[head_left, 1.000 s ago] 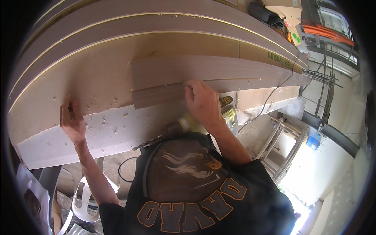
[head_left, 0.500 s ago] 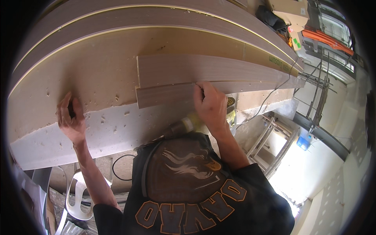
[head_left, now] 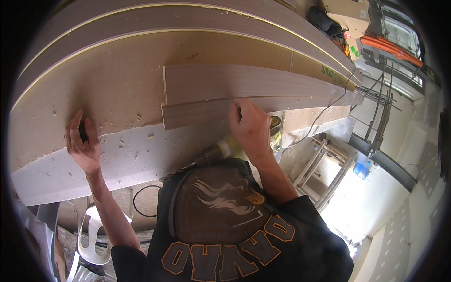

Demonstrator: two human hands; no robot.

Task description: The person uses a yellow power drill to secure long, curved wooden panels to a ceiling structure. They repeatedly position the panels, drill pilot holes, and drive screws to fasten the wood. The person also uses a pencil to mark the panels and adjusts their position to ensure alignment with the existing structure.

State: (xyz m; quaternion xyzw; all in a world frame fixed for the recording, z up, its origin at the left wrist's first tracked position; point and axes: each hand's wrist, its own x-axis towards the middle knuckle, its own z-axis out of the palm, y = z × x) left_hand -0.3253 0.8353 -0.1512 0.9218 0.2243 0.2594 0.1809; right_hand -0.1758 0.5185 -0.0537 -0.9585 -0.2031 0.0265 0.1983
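Observation:
My left hand (head_left: 83, 143) rests over the brown-faced board (head_left: 112, 84), fingers loosely curled and thumb apart, with nothing visible in it. My right hand (head_left: 251, 124) is closed, thumb and fingertips together at the seam between two brown wood-grain planks. Whatever it pinches there, if anything, is too small to make out. The wider plank (head_left: 202, 84) lies beyond the narrower plank (head_left: 188, 114), both on the board. Below my right hand, a yellow-green power drill (head_left: 225, 148) is partly hidden by that hand and my shirt.
Long brown strips (head_left: 141, 22) with pale edges lie along the far side. Wood chips dot the board and its pale grey edge strip (head_left: 108, 162). A black cable (head_left: 324, 113) crosses the planks' right end. A white plastic chair (head_left: 94, 237) stands lower left, a wooden frame (head_left: 333, 178) lower right.
My right hand has shifted slightly left along the seam between the planks. My left hand has barely moved, and the view has shifted a little.

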